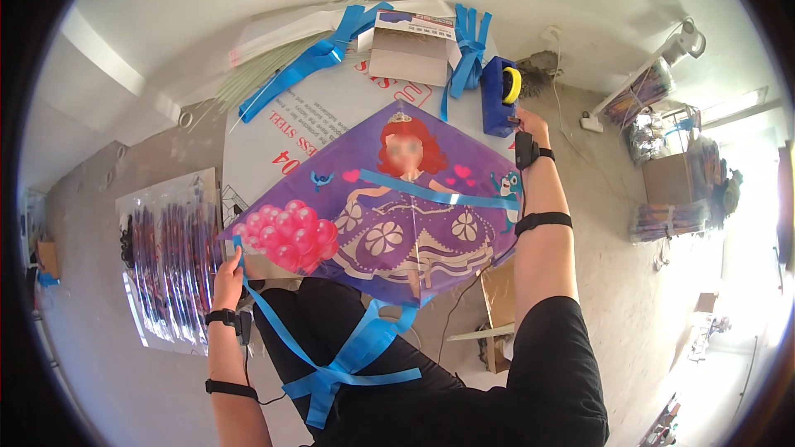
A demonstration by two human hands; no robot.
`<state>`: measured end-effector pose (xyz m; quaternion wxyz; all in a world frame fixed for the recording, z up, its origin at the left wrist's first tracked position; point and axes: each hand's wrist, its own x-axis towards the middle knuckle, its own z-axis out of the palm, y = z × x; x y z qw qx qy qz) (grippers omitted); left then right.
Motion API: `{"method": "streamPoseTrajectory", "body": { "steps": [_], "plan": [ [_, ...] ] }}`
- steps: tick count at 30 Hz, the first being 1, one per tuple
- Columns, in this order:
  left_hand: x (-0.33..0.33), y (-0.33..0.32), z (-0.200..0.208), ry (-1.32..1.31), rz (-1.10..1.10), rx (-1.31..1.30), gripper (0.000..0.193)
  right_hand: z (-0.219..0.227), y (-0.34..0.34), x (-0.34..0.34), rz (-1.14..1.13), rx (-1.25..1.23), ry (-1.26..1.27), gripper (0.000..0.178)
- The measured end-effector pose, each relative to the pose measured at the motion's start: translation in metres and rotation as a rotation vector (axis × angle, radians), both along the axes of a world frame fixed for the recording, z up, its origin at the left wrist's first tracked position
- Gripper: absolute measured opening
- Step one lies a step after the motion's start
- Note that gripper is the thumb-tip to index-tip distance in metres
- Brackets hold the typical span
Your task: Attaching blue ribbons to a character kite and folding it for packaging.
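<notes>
Several blue ribbons (368, 339) lie nearest to you, spread across your black trousers (319, 300), and they cross one another there. From them one long ribbon (271, 314) rises to your left hand (228, 281), whose fingers are closed on it, just beside the kite's left corner. To the left of this hand, well apart from the kite, a row of clear-wrapped packages (170, 257) lies on a flat panel.

In front of you, between your two arms, is the purple kite (389, 207), its picture side up. Its near corner comes over the table's edge toward your lap, and its upper tip points away from you, to the box. Its long axis runs across you, from left to right, slightly slanted: the left end is the nearer one. The printed figure has its head to the far side. One blue strip (447, 196) lies over this figure, also crosswise.

Farther, at the right, your right hand (534, 128) is at the near end of a blue tape dispenser (493, 99); whether it grasps something, I cannot tell.

Beyond the kite, on the sheet-covered table (261, 136), stand a box (410, 62) and two blue ribbon bundles (298, 74), one on each side of it.
</notes>
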<state>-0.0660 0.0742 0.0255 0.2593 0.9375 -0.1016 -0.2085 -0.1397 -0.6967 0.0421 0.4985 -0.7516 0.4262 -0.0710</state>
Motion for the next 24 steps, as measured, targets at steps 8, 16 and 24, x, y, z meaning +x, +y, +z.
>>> {"method": "streamPoseTrajectory", "body": {
  "steps": [8,16,24],
  "plan": [
    [-0.001,0.010,0.004,0.034,0.008,0.100,0.053,-0.046,0.025,-0.018,0.210,-0.749,-0.021,0.019],
    [-0.008,0.033,-0.009,-0.057,-0.073,0.020,0.054,-0.023,0.068,-0.001,-0.118,-0.333,0.090,0.033],
    [0.003,0.001,-0.020,-0.157,-0.070,-0.098,0.054,-0.046,0.000,-0.044,0.043,-0.561,0.400,0.026]
  ]
}}
